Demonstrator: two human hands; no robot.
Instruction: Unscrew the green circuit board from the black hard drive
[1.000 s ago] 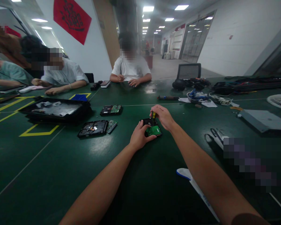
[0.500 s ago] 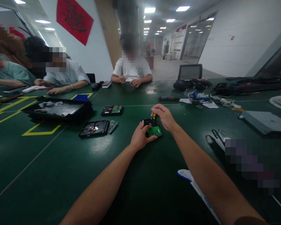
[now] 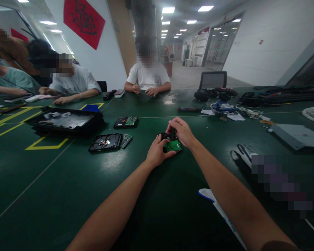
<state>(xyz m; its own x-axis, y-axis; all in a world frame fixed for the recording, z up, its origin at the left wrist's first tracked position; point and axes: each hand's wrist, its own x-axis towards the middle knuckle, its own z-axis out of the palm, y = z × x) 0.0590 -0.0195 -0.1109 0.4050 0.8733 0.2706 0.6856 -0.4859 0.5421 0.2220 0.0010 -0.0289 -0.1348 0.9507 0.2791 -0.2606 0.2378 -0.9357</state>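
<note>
A black hard drive with a green circuit board (image 3: 174, 145) lies on the dark green table. My left hand (image 3: 157, 150) grips its left side, thumb along the near edge and fingers along the far edge. Above the drive, the fingers of my right hand (image 3: 181, 131) are pinched around a small screwdriver (image 3: 173, 134) that points down at the board; its handle is mostly hidden by the fingers. To the left are a second drive casing (image 3: 106, 143) with small metal bits on it, a loose circuit board (image 3: 126, 141) beside it, and another hard drive (image 3: 126, 122) farther back.
A black tray (image 3: 65, 120) stands at the left. Behind my right hand lies a dark pen-like tool (image 3: 189, 109); a grey metal box (image 3: 299, 136) sits at the right. A white glove (image 3: 207, 195) is under my right forearm. Co-workers sit across the table.
My right hand's fingers have shifted slightly around the screwdriver, and its yellow part no longer shows. My left hand and the drive stay in place.
</note>
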